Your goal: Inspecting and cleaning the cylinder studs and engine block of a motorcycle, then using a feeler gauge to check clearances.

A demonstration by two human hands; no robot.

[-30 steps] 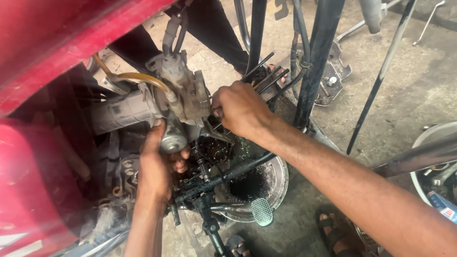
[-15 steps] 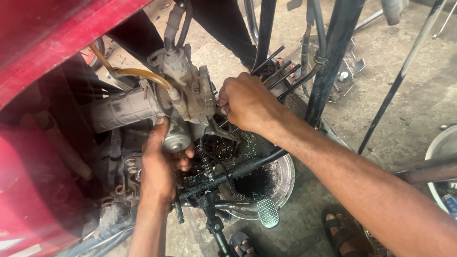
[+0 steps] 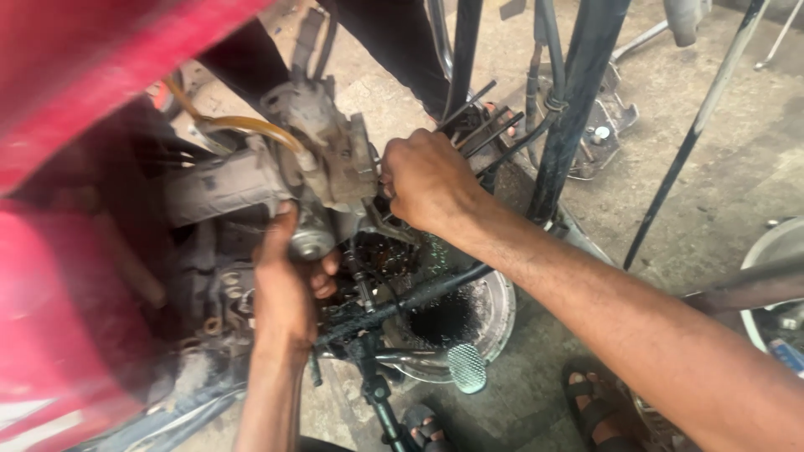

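Grey, stained concrete floor (image 3: 720,167) lies under a stripped red motorcycle, seen from above.

Left hand (image 3: 285,289) reaches up from below and is cupped around the rounded underside of the dirty grey carburetor (image 3: 322,163), thumb up along its left side and fingers curled beneath the bowl, grasping it. Right hand (image 3: 427,180) comes in from the right with the forearm stretched across the view; it is clenched against the right face of the carburetor, knuckles up. Its fingertips are hidden, so I cannot tell whether they pinch a tool or a small part.

That carburetor sits just left of centre, between the two hands, joined at its left to a pale grey ribbed tube (image 3: 222,184). An amber hose (image 3: 243,125) curves over its top.

Just below the hands a round metal pan (image 3: 498,305) rests on the floor with dark oily liquid in it, crossed by a black rod (image 3: 402,305) and with a small ribbed foot peg (image 3: 466,367) above its near rim. Black frame tubes (image 3: 582,92) rise behind the right hand. Red bodywork (image 3: 59,75) fills the left edge. Sandalled feet (image 3: 590,406) show at the bottom right.
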